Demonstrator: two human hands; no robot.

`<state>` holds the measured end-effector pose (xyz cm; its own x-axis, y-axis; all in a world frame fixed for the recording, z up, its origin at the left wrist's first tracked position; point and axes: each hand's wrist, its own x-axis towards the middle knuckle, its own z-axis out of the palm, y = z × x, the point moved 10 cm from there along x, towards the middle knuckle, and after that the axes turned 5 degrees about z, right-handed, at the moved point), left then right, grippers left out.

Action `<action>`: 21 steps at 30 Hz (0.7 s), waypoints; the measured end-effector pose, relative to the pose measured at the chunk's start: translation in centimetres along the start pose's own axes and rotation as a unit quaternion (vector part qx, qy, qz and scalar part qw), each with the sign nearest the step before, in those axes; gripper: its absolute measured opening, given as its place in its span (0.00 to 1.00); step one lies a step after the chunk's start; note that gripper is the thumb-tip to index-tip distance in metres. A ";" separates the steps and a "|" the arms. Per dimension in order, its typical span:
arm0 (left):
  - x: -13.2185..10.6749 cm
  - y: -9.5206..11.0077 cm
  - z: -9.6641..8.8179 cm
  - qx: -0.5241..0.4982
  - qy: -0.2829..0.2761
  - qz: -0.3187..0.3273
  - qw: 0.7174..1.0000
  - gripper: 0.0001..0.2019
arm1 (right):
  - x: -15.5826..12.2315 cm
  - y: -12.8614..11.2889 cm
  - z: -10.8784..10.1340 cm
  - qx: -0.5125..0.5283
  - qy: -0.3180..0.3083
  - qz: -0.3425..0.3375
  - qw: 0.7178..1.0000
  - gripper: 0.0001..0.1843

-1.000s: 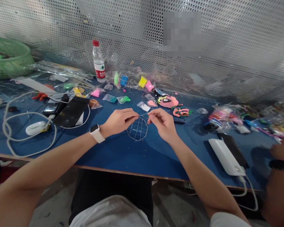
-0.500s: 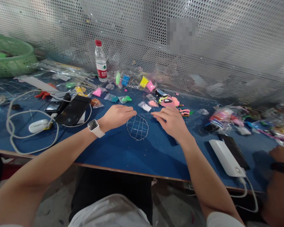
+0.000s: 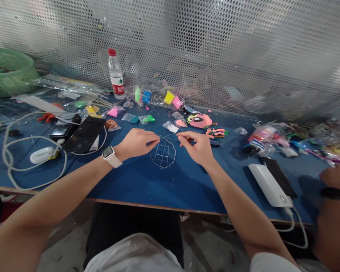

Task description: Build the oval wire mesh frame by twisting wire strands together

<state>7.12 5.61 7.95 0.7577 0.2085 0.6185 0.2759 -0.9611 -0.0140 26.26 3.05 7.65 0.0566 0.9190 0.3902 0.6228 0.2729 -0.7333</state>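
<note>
A rounded wire frame with a crossing grid inside lies over the blue tabletop between my hands. At its upper left, my left hand pinches thin wire between thumb and forefinger. My right hand pinches the end of a thin wire at the upper right, and this wire runs across toward the left fingertips. Just beyond the hands lie small bags of white clay and peach clay. A pink clay figure rests behind my right hand.
A water bottle stands near the perforated metal panel. Left are phones, a looped white cable and a green basket. A white power bank lies right, near another person's hand.
My right hand has shifted slightly left, its fingertips nearer the wire frame. The whole view has also moved a little. Both hands still pinch the wire.
</note>
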 end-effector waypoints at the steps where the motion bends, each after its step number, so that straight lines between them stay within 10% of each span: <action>1: 0.1 0.3 0.1 -0.006 -0.004 0.006 1.000 0.12 | -0.1 0.1 0.0 0.015 0.004 0.007 1.000 0.13; 21: 0.6 3.3 0.2 -0.052 -0.002 0.043 0.998 0.12 | -1.5 -1.4 0.5 0.044 0.047 -0.012 0.998 0.12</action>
<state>8.60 2.61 8.06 0.7777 0.1251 0.6161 0.1473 -0.9890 0.0149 24.91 1.45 7.85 0.1185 0.8821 0.4559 0.5542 0.3223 -0.7675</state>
